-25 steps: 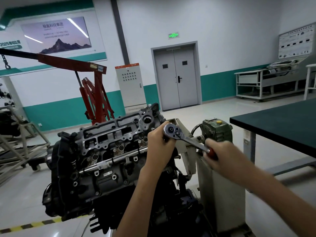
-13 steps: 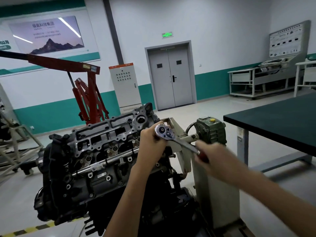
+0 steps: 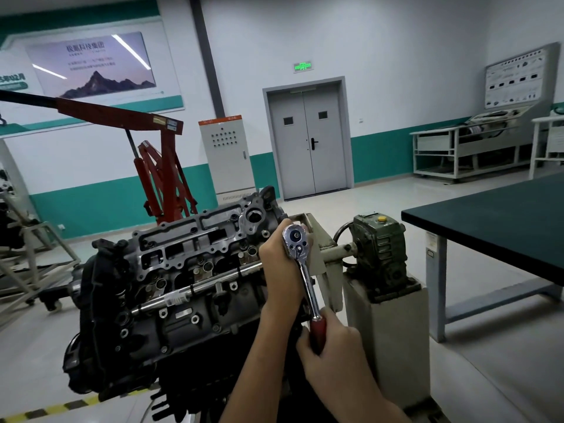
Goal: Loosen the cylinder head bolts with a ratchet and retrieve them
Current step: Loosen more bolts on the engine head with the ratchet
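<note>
A red engine hoist stands near a grey cabinet, double door and dark table

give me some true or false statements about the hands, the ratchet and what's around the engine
1. The right hand grips the red handle of the ratchet. True.
2. The left hand hangs free, away from the tool. False: it holds the ratchet at its head, at the end of the engine.
3. The ratchet's handle points away from the person. False: it slopes down from the head toward the person.
4. A red hoist stands behind the engine. True.
5. The grey double door stands open. False: both leaves are shut.
</note>
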